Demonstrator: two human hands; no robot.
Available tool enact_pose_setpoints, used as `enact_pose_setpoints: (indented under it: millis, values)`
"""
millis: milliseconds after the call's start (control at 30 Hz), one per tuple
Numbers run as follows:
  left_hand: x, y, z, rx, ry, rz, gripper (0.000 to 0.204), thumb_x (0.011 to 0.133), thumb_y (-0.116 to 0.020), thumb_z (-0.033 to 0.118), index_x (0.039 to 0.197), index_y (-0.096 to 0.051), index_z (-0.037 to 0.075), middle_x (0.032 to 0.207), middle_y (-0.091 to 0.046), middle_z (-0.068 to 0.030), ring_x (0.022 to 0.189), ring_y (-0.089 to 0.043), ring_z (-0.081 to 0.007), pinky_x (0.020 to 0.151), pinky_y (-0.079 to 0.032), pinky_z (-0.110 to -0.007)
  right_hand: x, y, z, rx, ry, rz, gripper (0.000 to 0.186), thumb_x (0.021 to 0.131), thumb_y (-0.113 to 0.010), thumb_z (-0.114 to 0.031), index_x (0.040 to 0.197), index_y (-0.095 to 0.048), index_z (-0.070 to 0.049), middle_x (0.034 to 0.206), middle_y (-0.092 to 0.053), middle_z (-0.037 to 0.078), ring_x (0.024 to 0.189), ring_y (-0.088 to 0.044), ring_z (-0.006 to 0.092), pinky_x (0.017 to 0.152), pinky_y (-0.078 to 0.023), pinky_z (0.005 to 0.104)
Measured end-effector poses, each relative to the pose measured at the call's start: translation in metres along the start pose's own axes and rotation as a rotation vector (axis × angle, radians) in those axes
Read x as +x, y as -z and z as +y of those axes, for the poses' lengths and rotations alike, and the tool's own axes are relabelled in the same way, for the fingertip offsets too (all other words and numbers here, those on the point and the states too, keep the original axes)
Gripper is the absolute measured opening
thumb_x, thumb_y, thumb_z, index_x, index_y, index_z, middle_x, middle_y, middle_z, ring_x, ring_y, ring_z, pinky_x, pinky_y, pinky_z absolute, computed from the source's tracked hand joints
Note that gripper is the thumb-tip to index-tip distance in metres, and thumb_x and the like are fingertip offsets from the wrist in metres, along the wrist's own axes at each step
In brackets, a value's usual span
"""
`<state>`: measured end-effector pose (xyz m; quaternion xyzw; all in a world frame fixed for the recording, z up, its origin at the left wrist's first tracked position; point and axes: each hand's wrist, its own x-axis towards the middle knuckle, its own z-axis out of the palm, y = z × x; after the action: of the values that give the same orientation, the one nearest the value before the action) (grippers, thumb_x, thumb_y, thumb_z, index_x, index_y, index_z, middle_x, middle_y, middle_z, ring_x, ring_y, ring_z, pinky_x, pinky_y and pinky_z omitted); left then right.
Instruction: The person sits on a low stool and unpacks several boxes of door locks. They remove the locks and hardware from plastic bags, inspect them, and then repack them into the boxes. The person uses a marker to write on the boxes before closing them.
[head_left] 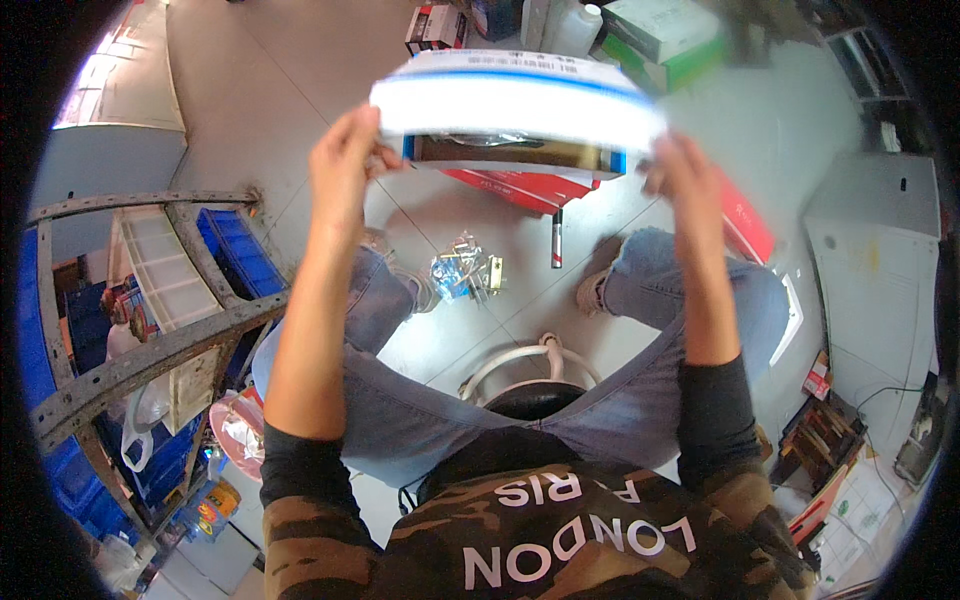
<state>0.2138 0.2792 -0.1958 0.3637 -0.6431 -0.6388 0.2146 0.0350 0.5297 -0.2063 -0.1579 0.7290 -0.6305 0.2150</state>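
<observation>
A long white and blue cardboard box (515,105) is held up in front of me, its side toward me open. Inside it, brown cardboard and something shiny like clear plastic show. My left hand (345,150) is closed on the left end, fingers pinching the edge. At the right end, my right hand (685,170) is closed on the box edge, somewhat blurred. Behind and below sits a red box (525,190) on the floor, partly covered by the white one. A dark marker pen (557,240) and a small pile of metal parts with plastic bags (465,270) lie nearer my feet.
Left stands a metal rack (150,345) with blue and white bins. Another red box (745,220) lies beyond my right knee. At the back are a white bottle (573,30) and a green and white box (665,45). The stool base (480,375) is between my legs.
</observation>
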Motion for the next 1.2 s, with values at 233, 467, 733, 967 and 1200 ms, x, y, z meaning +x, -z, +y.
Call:
enact_pose_setpoints:
  millis: [233, 467, 733, 967, 1200]
  values:
    - [0.036, -0.003, 0.039, -0.122, -0.151, -0.083, 0.054, 0.087, -0.041, 0.044, 0.110, -0.048, -0.005, 0.100, -0.056, -0.0172, 0.086, -0.058, -0.0227, 0.073, -0.049, -0.032, 0.077, 0.014, -0.058, -0.253, 0.036, -0.023, 0.041, 0.081, -0.050, -0.045, 0.085, -0.056, -0.005, 0.081, -0.058, 0.006, 0.071, -0.053, 0.0134, 0.069, -0.045, 0.0276]
    - [0.036, 0.000, 0.038, -0.224, -0.102, -0.156, 0.051, 0.088, -0.041, 0.039, 0.114, -0.043, -0.004, 0.105, -0.055, -0.0186, 0.096, -0.055, -0.0260, 0.081, -0.047, -0.034, 0.056, 0.010, -0.046, -0.057, -0.002, 0.020, 0.051, 0.081, -0.050, -0.047, 0.106, -0.051, -0.003, 0.089, -0.057, 0.011, 0.079, -0.057, 0.0179, 0.074, -0.047, 0.0309]
    - [0.026, -0.035, -0.025, 0.840, -0.581, -0.168, 0.042, 0.082, -0.052, 0.025, 0.118, -0.043, 0.006, 0.124, -0.042, -0.0148, 0.117, -0.039, -0.0271, 0.097, -0.030, -0.044, 0.091, 0.012, -0.050, -0.050, 0.066, -0.061, 0.048, 0.082, -0.051, -0.042, 0.109, -0.050, -0.001, 0.098, -0.056, 0.014, 0.085, -0.058, 0.0200, 0.079, -0.046, 0.0307]
    - [0.025, -0.049, -0.046, 1.271, -0.562, -0.311, 0.053, 0.079, -0.054, 0.025, 0.127, -0.037, 0.012, 0.136, -0.027, -0.0066, 0.125, -0.024, -0.0266, 0.101, -0.016, -0.050, 0.112, -0.004, -0.044, 0.004, 0.317, -0.014, 0.049, 0.081, -0.052, -0.038, 0.113, -0.049, -0.001, 0.109, -0.054, 0.014, 0.093, -0.056, 0.0201, 0.085, -0.044, 0.0314]
    - [0.043, -0.053, -0.029, 1.247, -0.603, -0.403, 0.062, 0.071, -0.062, 0.023, 0.126, -0.037, 0.012, 0.131, -0.033, -0.0077, 0.122, -0.029, -0.0265, 0.101, -0.018, -0.048, 0.136, -0.005, -0.027, -0.320, 0.225, 0.047, 0.051, 0.079, -0.055, -0.035, 0.118, -0.048, -0.004, 0.115, -0.052, 0.010, 0.104, -0.049, 0.0192, 0.090, -0.038, 0.0324]
